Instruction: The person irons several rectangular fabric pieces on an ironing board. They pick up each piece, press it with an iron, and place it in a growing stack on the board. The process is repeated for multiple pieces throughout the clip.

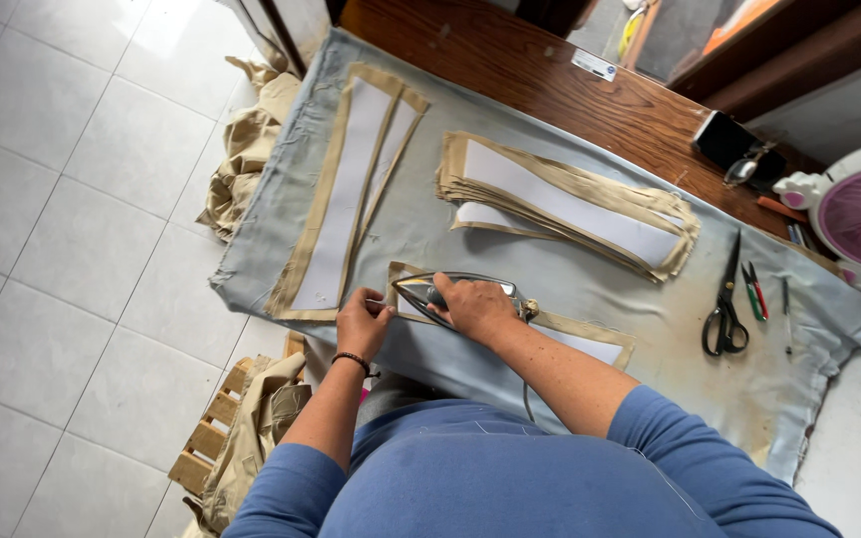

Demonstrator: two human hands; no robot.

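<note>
At lower centre of the frame a shiny steel iron (450, 291) rests on a tan fabric strip with white interfacing (575, 337). The right hand (475, 307) wraps closed around its handle, hiding most of it. The left hand (363, 322) presses curled fingers on the strip's end, its fingertips hard to make out.

Bright, even daylight; sharp focus

Right hand (472, 304) gripping iron (450, 292) on tan strip (580, 334)

Tailoring workshop: padded tabletop (570, 289) bearing iron (450, 291), cut fabric stacks (560, 204) beside it, scissors (725, 311) near stacks.
</note>
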